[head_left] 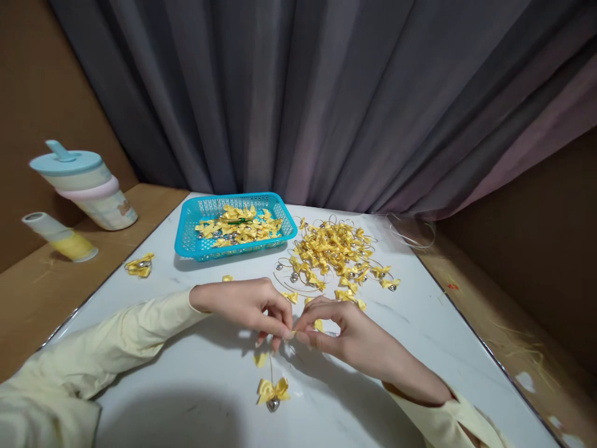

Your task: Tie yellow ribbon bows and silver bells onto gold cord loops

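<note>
Yellow ribbon bow (273, 390) with a small silver bell (273, 404) just under it lies on the white desk (420, 336), below and slightly left of the spot where both hands meet. A thin wire (271, 367) runs up from the bow to the fingertips. The left hand (247, 306) has its grip pressed together on the top of that wire, thumb against forefinger. The right hand (347, 333) pinches at the same spot, its fingertips touching the left's, with a scrap of yellow ribbon (318, 324) showing under its curled fingers. Another yellow scrap (260, 359) lies just beside the wire. Behind the hands sits a heap of bows on wire loops (336, 252), and left of it a turquoise basket (186, 246) holding more bows and bells.
</note>
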Demonstrator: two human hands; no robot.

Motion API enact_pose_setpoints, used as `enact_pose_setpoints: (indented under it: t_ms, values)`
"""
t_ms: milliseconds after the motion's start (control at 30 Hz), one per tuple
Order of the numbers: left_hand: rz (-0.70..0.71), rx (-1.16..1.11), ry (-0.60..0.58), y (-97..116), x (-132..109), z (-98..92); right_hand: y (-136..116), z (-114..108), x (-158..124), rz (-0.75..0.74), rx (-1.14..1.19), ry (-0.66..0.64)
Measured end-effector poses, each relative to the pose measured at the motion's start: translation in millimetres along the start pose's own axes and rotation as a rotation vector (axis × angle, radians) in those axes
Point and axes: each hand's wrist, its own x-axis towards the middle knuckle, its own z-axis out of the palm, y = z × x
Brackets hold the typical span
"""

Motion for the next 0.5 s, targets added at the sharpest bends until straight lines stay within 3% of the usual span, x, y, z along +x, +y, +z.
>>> enact_pose_setpoints:
  t_ms: [500]
  values:
    - [0.040,0.111,0.070,0.4,0.5,1.5,-1.4,3.9,-0.5,0.026,-0.032,0.101]
